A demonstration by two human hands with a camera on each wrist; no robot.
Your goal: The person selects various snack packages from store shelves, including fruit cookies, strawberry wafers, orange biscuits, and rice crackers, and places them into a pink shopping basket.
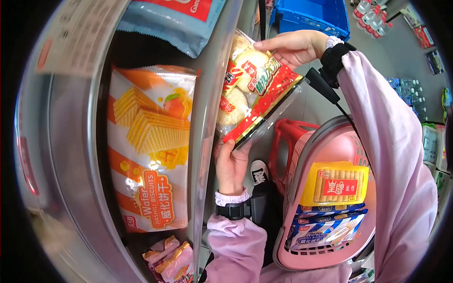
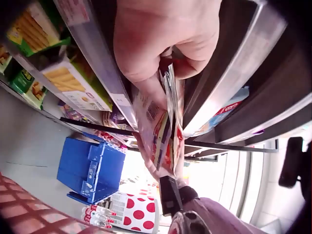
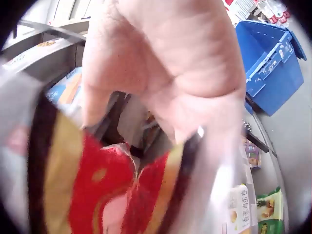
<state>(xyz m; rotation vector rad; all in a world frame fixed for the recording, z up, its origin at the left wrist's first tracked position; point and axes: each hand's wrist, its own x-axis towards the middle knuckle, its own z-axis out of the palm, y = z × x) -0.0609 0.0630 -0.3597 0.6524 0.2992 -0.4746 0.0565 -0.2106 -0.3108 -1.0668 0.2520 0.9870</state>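
Both hands hold a clear packet (image 1: pixel 255 80) of round pale pastries with a red printed band, tilted in front of the shelf edge. My left hand (image 1: pixel 231 165) pinches its lower end, thumb on the front. Higher up, my right hand (image 1: pixel 302 47) grips the far end with its thumb on the front face and fingers behind. In the left wrist view the packet (image 2: pixel 165 131) appears edge-on below the left hand (image 2: pixel 168 39). The right wrist view shows the red and gold wrapper (image 3: pixel 102 185) close up under the right hand (image 3: pixel 165 58).
An orange-and-white wafer biscuit bag (image 1: pixel 151 151) lies on the shelf at left. A pink basket (image 1: pixel 325 141) stands below, carrying a yellow biscuit pack (image 1: pixel 339 184) and blue wafer packs (image 1: pixel 325 228). Beyond are a blue crate (image 1: pixel 311 16) and bottles (image 1: pixel 373 21) on the floor.
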